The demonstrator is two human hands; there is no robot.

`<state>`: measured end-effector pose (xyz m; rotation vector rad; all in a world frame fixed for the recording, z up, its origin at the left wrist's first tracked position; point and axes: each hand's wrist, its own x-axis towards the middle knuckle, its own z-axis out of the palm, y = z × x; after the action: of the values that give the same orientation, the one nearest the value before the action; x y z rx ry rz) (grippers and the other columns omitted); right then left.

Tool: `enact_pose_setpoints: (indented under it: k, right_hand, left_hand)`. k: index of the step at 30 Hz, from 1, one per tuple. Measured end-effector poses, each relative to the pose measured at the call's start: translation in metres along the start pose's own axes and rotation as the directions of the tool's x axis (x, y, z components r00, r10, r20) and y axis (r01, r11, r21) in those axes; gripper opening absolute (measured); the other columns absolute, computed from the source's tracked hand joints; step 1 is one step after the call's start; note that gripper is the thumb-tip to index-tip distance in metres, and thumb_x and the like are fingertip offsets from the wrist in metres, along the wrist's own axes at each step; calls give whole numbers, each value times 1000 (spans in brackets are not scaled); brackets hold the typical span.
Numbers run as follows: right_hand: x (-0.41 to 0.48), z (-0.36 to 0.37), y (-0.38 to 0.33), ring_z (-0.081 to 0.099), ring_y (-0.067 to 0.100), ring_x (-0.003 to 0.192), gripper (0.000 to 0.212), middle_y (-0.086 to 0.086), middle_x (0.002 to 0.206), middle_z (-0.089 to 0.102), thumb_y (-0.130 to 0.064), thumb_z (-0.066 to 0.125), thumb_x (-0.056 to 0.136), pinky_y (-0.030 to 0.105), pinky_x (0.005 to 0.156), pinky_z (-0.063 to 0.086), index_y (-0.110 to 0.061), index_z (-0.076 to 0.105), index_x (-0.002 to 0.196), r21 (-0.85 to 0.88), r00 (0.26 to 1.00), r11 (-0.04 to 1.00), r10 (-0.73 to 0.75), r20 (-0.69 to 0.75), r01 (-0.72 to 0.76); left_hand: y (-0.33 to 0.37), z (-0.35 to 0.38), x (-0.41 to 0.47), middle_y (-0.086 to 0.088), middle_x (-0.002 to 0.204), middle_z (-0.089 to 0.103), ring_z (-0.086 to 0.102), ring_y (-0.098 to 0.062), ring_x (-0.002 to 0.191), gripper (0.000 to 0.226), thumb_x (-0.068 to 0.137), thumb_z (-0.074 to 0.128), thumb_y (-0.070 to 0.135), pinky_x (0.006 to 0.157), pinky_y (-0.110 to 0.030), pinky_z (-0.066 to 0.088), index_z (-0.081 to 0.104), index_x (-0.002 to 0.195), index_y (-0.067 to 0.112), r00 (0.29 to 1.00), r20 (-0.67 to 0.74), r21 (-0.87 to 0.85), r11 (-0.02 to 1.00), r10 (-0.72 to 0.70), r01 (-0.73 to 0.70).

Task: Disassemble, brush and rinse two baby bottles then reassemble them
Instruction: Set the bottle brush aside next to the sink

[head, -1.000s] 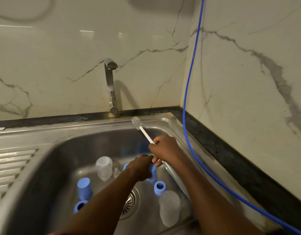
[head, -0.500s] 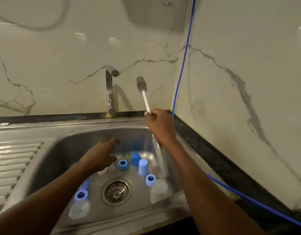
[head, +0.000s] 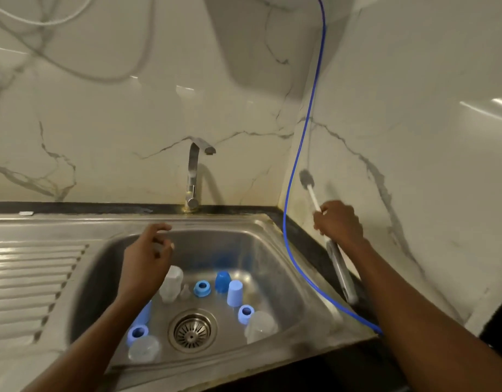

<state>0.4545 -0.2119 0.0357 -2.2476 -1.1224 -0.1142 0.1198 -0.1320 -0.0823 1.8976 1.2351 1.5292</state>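
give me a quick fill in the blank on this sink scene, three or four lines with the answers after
1. The right hand holds a white-handled bottle brush with its bristle end pointing ____.
2. The left hand hovers over the steel sink basin, its fingers ____ and holding nothing.
3. The long cable running down the wall corner is ____ in colour.
4. From the steel tap, ____ water is running.

Answers: up; open; blue; no

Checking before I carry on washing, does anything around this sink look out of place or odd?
A blue hose hangs down the wall corner and trails over the sink's right rim, which is unusual. The bottle parts lie loose in the basin, as expected.
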Motion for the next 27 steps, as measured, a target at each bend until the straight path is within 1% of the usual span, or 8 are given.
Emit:
enact_pose_setpoints:
  k: [2, 4, 7, 11, 13, 15, 22, 27]
  right_hand:
    - [0, 10, 9, 61, 24, 79, 20, 4, 91, 64, -29, 57, 85, 29, 68, 45, -16, 65, 98, -59, 999, 998, 23, 44, -20]
    - [3, 22, 15, 55, 22, 78, 21, 3, 92, 58, -29, 57, 89, 28, 68, 41, -15, 64, 103, -109, 997, 993, 50, 61, -43]
    - [5, 32, 17, 54, 23, 80, 25, 3, 91, 53, -28, 58, 89, 29, 71, 42, -12, 62, 109, -178, 995, 983, 64, 80, -49]
    - [2, 45, 25, 55, 24, 83, 30, 3, 92, 50, -31, 60, 89, 30, 72, 43, -12, 59, 113, -279, 991, 960, 57, 122, -21]
    - [0, 52, 29, 58, 26, 88, 30, 4, 94, 52, -31, 59, 87, 31, 74, 46, -13, 60, 112, -295, 988, 955, 62, 141, -17]
    - [-2, 61, 34, 60, 28, 96, 31, 7, 104, 57, -30, 58, 87, 33, 80, 48, -13, 60, 112, -301, 986, 953, 70, 152, -22]
    - [0, 70, 43, 61, 29, 98, 30, 9, 110, 58, -30, 61, 85, 34, 82, 50, -13, 60, 110, -321, 989, 947, 55, 136, -8]
    - [1, 70, 48, 60, 30, 100, 33, 10, 112, 57, -33, 63, 84, 34, 81, 48, -15, 61, 111, -327, 986, 945, 55, 156, -1]
  left_hand:
    - [-8, 0, -1, 9, 84, 60, 60, -3, 75, 31, 94, 60, 7, 63, -16, 43, 55, 123, 17, 1000, -21, 2, 1000, -15, 15]
    - [-13, -1, 1, 3, 89, 62, 60, -5, 77, 32, 94, 60, 6, 64, -19, 45, 55, 123, 17, 999, -33, -8, 999, -42, 42]
    - [-15, -2, 4, 3, 89, 62, 60, -6, 79, 32, 93, 61, 6, 67, -21, 46, 56, 123, 16, 997, -30, -20, 998, -68, 67]
    - [-15, -1, 5, 6, 85, 60, 63, -10, 73, 33, 93, 61, 6, 64, -22, 48, 55, 124, 16, 997, -35, -14, 997, -74, 74]
    - [-14, 2, 5, 5, 84, 60, 63, -12, 72, 34, 92, 62, 6, 64, -22, 48, 55, 124, 16, 997, -25, -14, 997, -73, 73]
    - [-16, 5, 4, 5, 84, 59, 63, -12, 73, 34, 92, 62, 5, 65, -21, 47, 55, 123, 16, 998, -10, -15, 997, -70, 70]
    - [-22, 1, 10, 3, 87, 60, 60, -8, 75, 31, 93, 62, 9, 63, -19, 44, 55, 123, 17, 992, -40, -7, 992, -123, 123]
    - [-28, -11, 16, -4, 82, 64, 65, -21, 69, 30, 92, 62, 9, 66, -35, 54, 58, 120, 19, 974, -96, -84, 977, -206, 198]
